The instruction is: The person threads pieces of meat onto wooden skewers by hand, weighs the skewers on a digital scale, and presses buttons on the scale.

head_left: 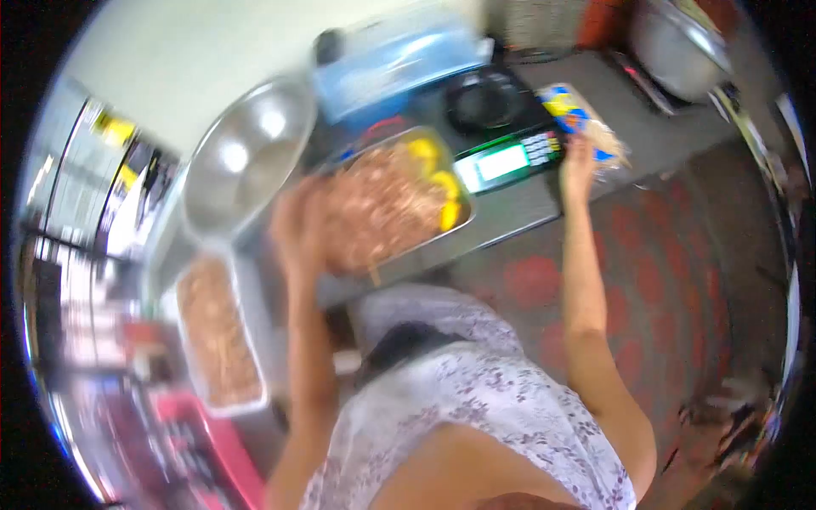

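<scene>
My left hand (299,225) is smeared by motion at the left edge of a metal tray (470,219). The tray holds a heap of brown, crumbly or shredded food (382,200), with yellow pieces (448,200) along its right side. Whether my left fingers hold anything is too blurred to tell. Off to the right, my right hand (579,161) grips the near edge of a clear plastic packet (599,132) with a yellow and blue label and pale contents. Between the tray and the packet is a black digital scale (501,161) with a lit display.
A large steel bowl (246,157) stands left of the tray. Nearer me is a white tub (219,331) of similar brown food, above a pink basin (223,450). A blue translucent box (395,72) sits behind, and a metal pot (680,51) stands at far right.
</scene>
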`<state>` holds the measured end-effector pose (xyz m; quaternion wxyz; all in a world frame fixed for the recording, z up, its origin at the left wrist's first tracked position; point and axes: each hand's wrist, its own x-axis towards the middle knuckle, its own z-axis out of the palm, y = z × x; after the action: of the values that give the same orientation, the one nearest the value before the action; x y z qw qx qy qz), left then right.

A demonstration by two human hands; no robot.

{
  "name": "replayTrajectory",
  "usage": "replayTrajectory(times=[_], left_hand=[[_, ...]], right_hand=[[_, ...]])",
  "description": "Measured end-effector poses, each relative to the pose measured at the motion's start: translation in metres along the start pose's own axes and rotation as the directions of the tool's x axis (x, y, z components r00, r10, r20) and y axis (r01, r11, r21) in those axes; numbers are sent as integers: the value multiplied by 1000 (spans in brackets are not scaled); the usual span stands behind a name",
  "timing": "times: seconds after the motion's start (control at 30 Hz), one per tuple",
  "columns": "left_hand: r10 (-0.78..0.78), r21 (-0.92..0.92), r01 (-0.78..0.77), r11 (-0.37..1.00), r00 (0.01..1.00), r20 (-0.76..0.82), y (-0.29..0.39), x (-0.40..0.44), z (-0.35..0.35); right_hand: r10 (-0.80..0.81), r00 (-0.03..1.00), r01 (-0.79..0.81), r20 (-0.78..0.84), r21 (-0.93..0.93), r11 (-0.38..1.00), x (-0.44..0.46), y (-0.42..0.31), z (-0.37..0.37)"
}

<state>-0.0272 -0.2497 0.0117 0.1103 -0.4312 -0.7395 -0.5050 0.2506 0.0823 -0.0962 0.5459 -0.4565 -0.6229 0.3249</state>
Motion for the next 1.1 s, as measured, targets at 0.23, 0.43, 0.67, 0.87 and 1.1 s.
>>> replayTrajectory(times=[0.23, 0.43, 0.67, 0.87, 1.1], left_hand=[[-85, 16, 84, 996, 995, 57, -5, 8, -12], [-135, 62, 132, 989, 990, 48, -10, -10, -8], [-90, 94, 89, 992, 996, 6, -38, -46, -29], [-201, -35, 199, 979, 957, -210, -65, -85, -29], [-183, -90, 162, 983, 929, -321, -67, -102, -17]], right_hand=[[-244, 941, 234, 234, 69, 970, -146, -127, 5], [162, 193, -696, 968, 19, 717, -227, -148, 63], [169, 242, -809, 956, 102, 578, -233, -146, 60], [175, 602, -525, 779, 221, 822, -159, -132, 7], [-203, 851, 191, 484, 74, 979, -26, -90, 4]])
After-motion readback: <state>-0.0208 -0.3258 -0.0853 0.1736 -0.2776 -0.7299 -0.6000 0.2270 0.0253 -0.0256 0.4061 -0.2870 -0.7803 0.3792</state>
